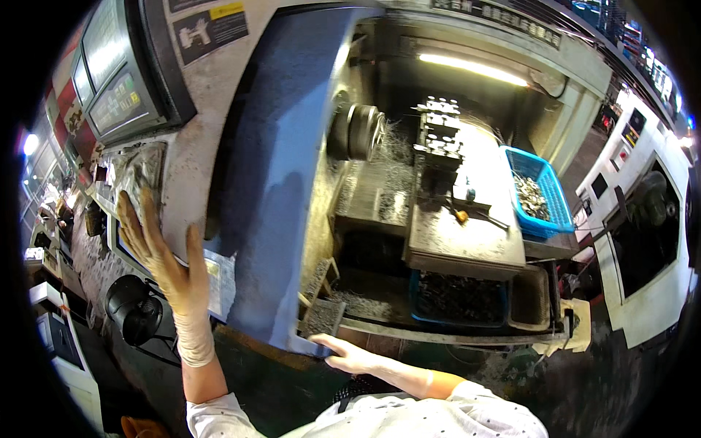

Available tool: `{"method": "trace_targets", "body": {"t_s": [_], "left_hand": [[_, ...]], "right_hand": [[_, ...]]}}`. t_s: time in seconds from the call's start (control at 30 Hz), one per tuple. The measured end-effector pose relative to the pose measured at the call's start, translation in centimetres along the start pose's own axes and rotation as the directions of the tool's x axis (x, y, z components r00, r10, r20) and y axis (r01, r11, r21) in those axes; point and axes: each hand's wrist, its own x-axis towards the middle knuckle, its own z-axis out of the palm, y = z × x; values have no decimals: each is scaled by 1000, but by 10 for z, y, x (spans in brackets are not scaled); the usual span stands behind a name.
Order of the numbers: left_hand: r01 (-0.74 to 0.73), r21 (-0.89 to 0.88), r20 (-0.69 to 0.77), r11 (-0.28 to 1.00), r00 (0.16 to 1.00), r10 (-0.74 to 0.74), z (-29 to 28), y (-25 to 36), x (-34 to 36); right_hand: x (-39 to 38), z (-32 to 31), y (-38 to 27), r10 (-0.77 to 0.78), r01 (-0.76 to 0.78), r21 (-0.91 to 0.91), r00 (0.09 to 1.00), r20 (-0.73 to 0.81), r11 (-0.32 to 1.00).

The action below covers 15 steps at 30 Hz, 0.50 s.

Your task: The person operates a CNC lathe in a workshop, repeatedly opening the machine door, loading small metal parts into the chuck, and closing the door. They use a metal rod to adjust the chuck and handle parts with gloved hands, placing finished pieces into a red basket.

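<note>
My left hand (164, 255), in a thin pale glove, is raised with its fingers stretched apart and nothing in it. It is nearest to a clear plastic cover (140, 175) below the control panel (117, 80). My right hand (349, 356) is closed round the lower corner of the blue sliding door (266, 182) of a lathe. That door stands open. Inside, the round chuck (361, 131) is at the left, and a tool block (440, 131) stands on the carriage at the right.
A blue basket (540, 191) of small metal parts stands right of the carriage. An orange-handled tool (461, 216) lies on the carriage. Dark chips fill a tray (416, 292) below. A black fan (135, 310) stands at the left, another machine (642, 226) at the right.
</note>
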Motion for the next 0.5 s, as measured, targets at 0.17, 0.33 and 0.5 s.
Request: {"method": "trace_targets", "body": {"t_s": [0.17, 0.33, 0.5], "left_hand": [[91, -194, 538, 977, 842, 29, -35, 120, -63], [-33, -211, 445, 977, 887, 126, -52, 185, -116], [-98, -257, 313, 961, 933, 178, -33, 281, -127]], "right_hand": [[-10, -14, 10, -82, 74, -111, 994, -73, 991], [-99, -21, 6, -333, 264, -262, 905, -266, 928], [-332, -29, 56, 71, -208, -72, 606, -793, 975]]}}
